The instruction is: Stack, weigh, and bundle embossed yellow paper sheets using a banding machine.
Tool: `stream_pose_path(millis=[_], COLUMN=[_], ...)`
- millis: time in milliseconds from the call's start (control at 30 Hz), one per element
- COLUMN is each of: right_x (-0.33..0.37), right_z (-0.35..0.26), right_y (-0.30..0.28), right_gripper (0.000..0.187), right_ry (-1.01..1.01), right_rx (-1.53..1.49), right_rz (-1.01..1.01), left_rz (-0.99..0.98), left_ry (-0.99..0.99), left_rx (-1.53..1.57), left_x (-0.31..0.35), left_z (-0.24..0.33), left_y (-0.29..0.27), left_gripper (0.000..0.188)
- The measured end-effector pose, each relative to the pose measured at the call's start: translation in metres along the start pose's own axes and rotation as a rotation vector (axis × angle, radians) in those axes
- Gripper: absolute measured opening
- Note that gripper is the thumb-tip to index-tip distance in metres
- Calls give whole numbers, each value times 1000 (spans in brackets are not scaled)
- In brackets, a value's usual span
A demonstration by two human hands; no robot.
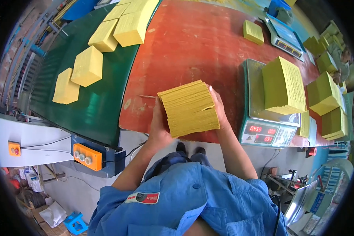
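Two-handed grip, closed on one yellow block (190, 110) of stacked sheets. Left hand (159, 125) pressed along its left side, right hand (219, 108) along its right side, a fingertip up by the top right corner. Block sits squarely between the palms, layered edges facing up, tilted slightly, its right end a bit higher; small split in the layers toward the right hand. It's over the near edge of the red desk (177, 47); underside hidden, so can't tell whether it touches the top.

Right of grip, near: green-and-silver scale (263, 131), red digits lit, with a taller yellow stack (283, 86) upright on its plate. Beyond that scale, farther right of grip: more yellow stacks (325, 94) crowded together.

Ahead of grip and to the right, well apart: small yellow stack (253, 32) lying on the desk, just beside a second scale (287, 48) with a blue plate.

Left of grip: green belt (94, 114) running alongside the desk. Yellow blocks (87, 67) on it, ahead and left of grip, two nearest ones touching at a corner, others packed closer at the far end. Below left of grip, under the belt's end: orange button box (87, 156), three round knobs, cables beside it.
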State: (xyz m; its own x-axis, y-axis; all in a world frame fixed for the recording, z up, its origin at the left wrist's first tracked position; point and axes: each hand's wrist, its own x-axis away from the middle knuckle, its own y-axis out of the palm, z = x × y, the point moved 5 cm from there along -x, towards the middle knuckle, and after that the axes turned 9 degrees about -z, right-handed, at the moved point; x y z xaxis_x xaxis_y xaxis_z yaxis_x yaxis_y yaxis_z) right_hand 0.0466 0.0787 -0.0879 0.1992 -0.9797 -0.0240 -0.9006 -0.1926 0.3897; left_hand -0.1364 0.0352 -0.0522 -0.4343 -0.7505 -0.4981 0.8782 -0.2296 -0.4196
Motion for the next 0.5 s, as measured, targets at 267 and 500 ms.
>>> stream_pose_path(millis=[267, 500], right_x=[21, 82], right_z=[-9, -16], right_y=[-2, -3], right_gripper=[44, 9], right_ry=[-168, -157], right_rx=[176, 155], right_rz=[202, 364], left_rz=[20, -67], left_ry=[-382, -136], left_rx=[1366, 1223], left_x=[-2, -15], left_z=[-19, 3], left_y=[19, 16], left_gripper=[55, 53])
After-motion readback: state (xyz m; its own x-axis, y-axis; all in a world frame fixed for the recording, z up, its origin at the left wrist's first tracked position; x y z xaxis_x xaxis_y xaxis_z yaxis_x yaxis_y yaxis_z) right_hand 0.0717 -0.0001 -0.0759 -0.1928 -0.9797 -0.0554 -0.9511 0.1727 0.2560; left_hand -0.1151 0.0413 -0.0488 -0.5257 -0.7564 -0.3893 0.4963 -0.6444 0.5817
